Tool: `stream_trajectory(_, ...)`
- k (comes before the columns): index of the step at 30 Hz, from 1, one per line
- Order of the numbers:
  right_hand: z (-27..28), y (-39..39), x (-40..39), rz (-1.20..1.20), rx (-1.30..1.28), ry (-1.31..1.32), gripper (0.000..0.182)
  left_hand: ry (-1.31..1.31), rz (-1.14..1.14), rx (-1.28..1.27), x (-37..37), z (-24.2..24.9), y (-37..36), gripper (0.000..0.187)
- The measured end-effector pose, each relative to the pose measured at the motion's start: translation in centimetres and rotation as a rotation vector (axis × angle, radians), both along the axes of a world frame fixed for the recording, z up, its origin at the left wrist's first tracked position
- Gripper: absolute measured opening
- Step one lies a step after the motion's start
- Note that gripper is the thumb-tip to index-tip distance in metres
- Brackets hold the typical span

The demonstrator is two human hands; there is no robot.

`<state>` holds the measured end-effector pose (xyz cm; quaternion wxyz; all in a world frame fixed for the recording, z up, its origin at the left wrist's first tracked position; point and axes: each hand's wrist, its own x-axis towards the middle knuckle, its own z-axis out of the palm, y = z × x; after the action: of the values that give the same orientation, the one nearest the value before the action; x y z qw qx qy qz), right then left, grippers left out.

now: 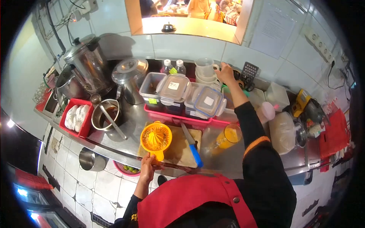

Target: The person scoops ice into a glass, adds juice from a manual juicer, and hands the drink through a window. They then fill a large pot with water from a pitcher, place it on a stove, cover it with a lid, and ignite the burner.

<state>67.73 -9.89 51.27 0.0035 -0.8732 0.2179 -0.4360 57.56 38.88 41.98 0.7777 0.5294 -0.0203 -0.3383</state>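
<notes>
My left hand (147, 169) grips the handle of an orange citrus juicer (156, 138) that rests on the wooden cutting board (178, 149). My right hand (226, 73) reaches far back and touches a stack of clear measuring jugs (205, 68) by the wall. A glass of orange juice (229, 136) stands on the steel counter, right of the board. On the board's right side lies a blue-handled knife (192, 145).
A pink tray (178, 116) holds several lidded plastic boxes (175, 89). Left are a steel urn (88, 62), a kettle (129, 78), a pot with a ladle (106, 116) and a red basket (78, 117). Bags and a pink-lidded bottle (268, 111) sit right.
</notes>
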Motion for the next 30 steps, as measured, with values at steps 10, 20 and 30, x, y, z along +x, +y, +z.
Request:
stream_trajectory(10, 2.5, -1.4, 2.7, 0.085, 0.059, 0.347, 0.029, -0.134, -0.008, 0.355, 3.6, -2.9, -0.6, 0.054)
stream_trajectory(20, 10.4, 1.1, -5.3, 0.315, 0.503, 0.0, 0.021, -0.96, -0.017, 0.926, 4.3, -1.4, -2.5, 0.06)
stream_trajectory(30, 13.7, 6.2, -21.0, 0.305, 0.364, 0.168, 0.015, -1.072, -0.171, 1.344, 4.4, 2.4, -2.8, 0.049)
